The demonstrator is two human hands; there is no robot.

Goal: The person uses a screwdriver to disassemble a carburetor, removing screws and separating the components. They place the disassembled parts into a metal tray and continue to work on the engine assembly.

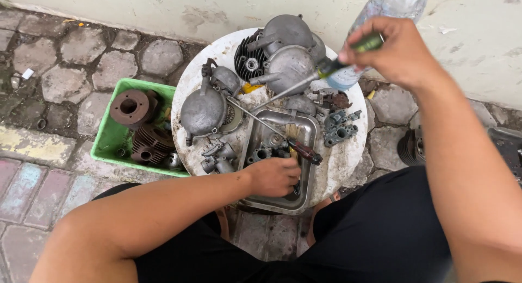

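Note:
My right hand (pixel 396 50) is raised over the round white table (pixel 345 162) and grips a green-handled screwdriver (pixel 304 82) whose shaft slants down to the left toward the grey engine covers (pixel 287 54). My left hand (pixel 274 176) reaches into the metal tray (pixel 310 132), its fingers curled on a small dark part that I cannot make out. A carburettor body (pixel 265 151) lies in the tray beside that hand. A second screwdriver with a dark red handle (pixel 304 151) rests across the tray's rim.
A green plastic crate (pixel 111 139) left of the table holds rusty finned cylinders (pixel 149 141). More carburettor parts (pixel 217 157) (pixel 341 128) lie on the table. A clear plastic bottle (pixel 389 14) stands against the wall. Dark engine parts (pixel 508 147) sit on the paving at right.

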